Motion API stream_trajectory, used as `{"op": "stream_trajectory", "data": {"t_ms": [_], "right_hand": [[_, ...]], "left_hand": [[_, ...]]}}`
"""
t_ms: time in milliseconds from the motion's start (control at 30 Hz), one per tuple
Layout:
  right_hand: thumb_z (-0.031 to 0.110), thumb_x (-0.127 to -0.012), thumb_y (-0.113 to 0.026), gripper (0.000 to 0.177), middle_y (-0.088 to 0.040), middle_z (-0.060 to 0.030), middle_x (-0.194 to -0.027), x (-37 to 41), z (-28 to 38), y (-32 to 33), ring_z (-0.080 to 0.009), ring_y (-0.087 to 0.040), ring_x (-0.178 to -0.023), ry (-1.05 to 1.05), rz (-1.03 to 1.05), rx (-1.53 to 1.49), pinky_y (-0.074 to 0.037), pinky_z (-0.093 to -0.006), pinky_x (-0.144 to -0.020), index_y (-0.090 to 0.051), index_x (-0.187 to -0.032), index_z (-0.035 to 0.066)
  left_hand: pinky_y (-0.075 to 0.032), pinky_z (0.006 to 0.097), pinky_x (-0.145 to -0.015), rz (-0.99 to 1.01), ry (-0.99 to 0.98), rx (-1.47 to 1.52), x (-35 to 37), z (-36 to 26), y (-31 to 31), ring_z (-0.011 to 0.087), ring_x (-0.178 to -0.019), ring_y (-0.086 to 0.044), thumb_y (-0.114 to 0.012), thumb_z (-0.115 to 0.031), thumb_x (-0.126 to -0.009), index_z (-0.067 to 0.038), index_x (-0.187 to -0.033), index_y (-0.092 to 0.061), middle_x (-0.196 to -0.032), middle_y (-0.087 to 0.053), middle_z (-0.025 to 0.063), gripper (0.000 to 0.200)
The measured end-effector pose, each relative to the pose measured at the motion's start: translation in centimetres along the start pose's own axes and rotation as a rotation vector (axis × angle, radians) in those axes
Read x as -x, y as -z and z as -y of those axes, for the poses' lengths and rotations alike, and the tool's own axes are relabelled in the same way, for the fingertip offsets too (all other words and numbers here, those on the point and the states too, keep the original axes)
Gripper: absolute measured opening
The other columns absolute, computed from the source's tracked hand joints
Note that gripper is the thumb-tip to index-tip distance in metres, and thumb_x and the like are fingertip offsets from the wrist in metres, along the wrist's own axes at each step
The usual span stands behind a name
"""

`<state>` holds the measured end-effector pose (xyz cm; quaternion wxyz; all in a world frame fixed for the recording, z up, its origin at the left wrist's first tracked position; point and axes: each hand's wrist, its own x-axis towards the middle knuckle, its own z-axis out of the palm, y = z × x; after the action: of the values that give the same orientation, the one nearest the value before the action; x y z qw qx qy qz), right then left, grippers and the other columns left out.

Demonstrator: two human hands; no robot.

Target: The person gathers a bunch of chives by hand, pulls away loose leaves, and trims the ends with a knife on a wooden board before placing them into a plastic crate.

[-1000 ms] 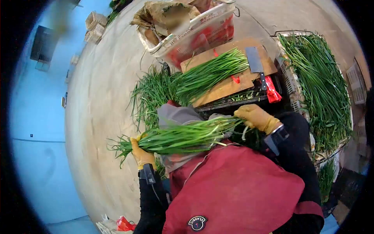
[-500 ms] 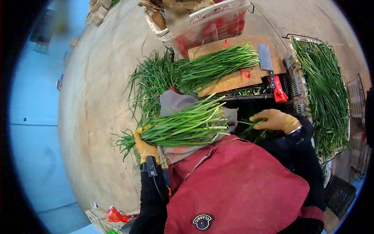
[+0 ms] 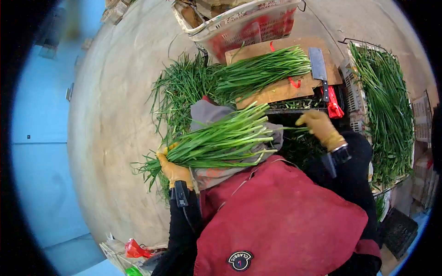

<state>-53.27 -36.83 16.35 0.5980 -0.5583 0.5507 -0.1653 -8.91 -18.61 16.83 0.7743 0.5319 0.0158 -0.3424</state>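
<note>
Over our lap, we grip a bunch of greens (image 3: pixel 221 142) in our closed left hand (image 3: pixel 174 169) while our right hand (image 3: pixel 317 126) pinches a few loose stalks (image 3: pixel 289 129) just beside it, another bunch (image 3: pixel 262 71) already lying on the cutting board (image 3: pixel 276 94) by the cleaver (image 3: pixel 318 66), and a loose heap (image 3: pixel 182 94) beyond, we judge, left to gather.

1 cleaver (image 3: pixel 317 63), 1 board (image 3: pixel 276 94), 1 basket (image 3: pixel 248 31), 2 chive bunches (image 3: pixel 218 142) (image 3: pixel 262 71).

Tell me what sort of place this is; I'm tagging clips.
Probably a vegetable trimming and packing spot: a bunch of green stalks in the left hand, a cleaver on a cutting board.
</note>
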Motion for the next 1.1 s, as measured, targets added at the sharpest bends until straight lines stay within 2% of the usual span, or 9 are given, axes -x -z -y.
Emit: {"op": "stream_trajectory", "data": {"t_ms": [67,167,267,567,600,700,900,1000,1100], "right_hand": [[0.021,-0.088,-0.062,0.019,-0.068,-0.0048,-0.086,0.6,-0.7,2.8,-0.0172,-0.061,-0.073,-0.140,-0.068,0.144,-0.050,-0.0276,-0.068,-0.070,-0.094,0.004],[0.027,-0.085,-0.065,0.028,-0.068,-0.0119,-0.094,2.5,0.6,1.4,-0.0249,-0.063,-0.091,0.383,0.233,0.339,-0.050,-0.0336,-0.083,-0.070,-0.102,0.005],[0.042,-0.088,-0.064,0.050,-0.059,-0.0182,-0.124,3.2,4.1,-3.7,-0.0310,-0.056,-0.115,0.351,0.440,0.281,-0.043,-0.0381,-0.099,-0.061,-0.123,0.006],[0.028,-0.089,-0.057,0.025,-0.068,-0.0131,-0.099,0.0,4.8,-9.0,-0.0326,-0.065,-0.093,0.356,0.269,0.594,-0.053,-0.0421,-0.081,-0.069,-0.100,0.009],[0.024,-0.089,-0.056,0.020,-0.068,-0.0127,-0.092,-2.7,-0.4,-6.9,-0.0339,-0.066,-0.085,0.846,0.228,1.026,-0.055,-0.0435,-0.074,-0.069,-0.088,0.009],[0.029,-0.080,-0.063,0.023,-0.064,-0.0174,-0.077,-1.4,-3.3,-0.7,-0.0376,-0.063,-0.080,0.231,0.179,1.034,-0.050,-0.0466,-0.070,-0.068,-0.084,0.006],[0.032,-0.085,-0.064,0.047,-0.065,-0.0184,-0.110,1.1,0.2,-2.8,-0.0311,-0.061,-0.104,0.299,0.194,0.345,-0.048,-0.0386,-0.089,-0.059,-0.120,0.000],[0.015,-0.092,-0.061,0.032,-0.066,-0.0081,-0.102,0.0,3.4,-7.5,-0.0134,-0.063,-0.089,0.115,0.357,-0.374,-0.051,-0.0267,-0.076,-0.060,-0.116,-0.005],[0.012,-0.092,-0.059,0.024,-0.067,-0.0073,-0.087,-1.1,3.8,-8.1,-0.0108,-0.063,-0.075,0.044,0.243,-0.260,-0.050,-0.0238,-0.067,-0.063,-0.110,-0.002]], "left_hand": [[-0.050,0.0475,-0.090,-0.004,0.017,0.018,0.2,0.1,0.0,0.0279,-0.097,-0.061,-0.042,-0.049,-0.098,-0.009,-0.094,-0.057,-0.100,-0.065,0.0113,0.044],[-0.050,0.0477,-0.090,0.002,0.021,0.020,0.6,0.1,-0.2,0.0279,-0.097,-0.062,-0.042,-0.050,-0.098,-0.009,-0.096,-0.057,-0.100,-0.065,0.0114,0.043],[-0.051,0.0476,-0.090,0.005,0.037,0.052,0.9,0.3,-0.7,0.0280,-0.097,-0.062,-0.042,-0.050,-0.098,-0.010,-0.097,-0.057,-0.101,-0.065,0.0115,0.043],[-0.050,0.0458,-0.091,-0.082,0.066,0.035,1.6,-0.7,-1.6,0.0272,-0.099,-0.061,-0.041,-0.051,-0.098,-0.009,-0.101,-0.060,-0.102,-0.065,0.0110,0.047],[-0.048,0.0460,-0.094,-0.070,0.052,0.007,1.2,-0.5,-1.0,0.0284,-0.105,-0.059,-0.036,-0.052,-0.098,-0.008,-0.109,-0.059,-0.111,-0.062,0.0120,0.051],[-0.043,0.0463,-0.100,-0.032,0.034,-0.059,0.4,0.2,0.2,0.0307,-0.116,-0.054,-0.027,-0.055,-0.099,-0.008,-0.124,-0.056,-0.129,-0.057,0.0141,0.061],[-0.045,0.0473,-0.097,-0.007,0.084,-0.011,0.6,0.3,-0.2,0.0296,-0.108,-0.058,-0.032,-0.053,-0.099,-0.008,-0.109,-0.058,-0.117,-0.062,0.0123,0.053],[-0.050,0.0474,-0.093,-0.025,0.026,0.094,0.0,0.4,0.2,0.0278,-0.100,-0.061,-0.043,-0.047,-0.099,-0.010,-0.089,-0.057,-0.102,-0.066,0.0104,0.041],[-0.049,0.0467,-0.094,-0.046,-0.059,0.094,0.7,-0.3,-0.8,0.0267,-0.100,-0.061,-0.049,-0.047,-0.096,-0.010,-0.092,-0.058,-0.101,-0.065,0.0098,0.039]]}}
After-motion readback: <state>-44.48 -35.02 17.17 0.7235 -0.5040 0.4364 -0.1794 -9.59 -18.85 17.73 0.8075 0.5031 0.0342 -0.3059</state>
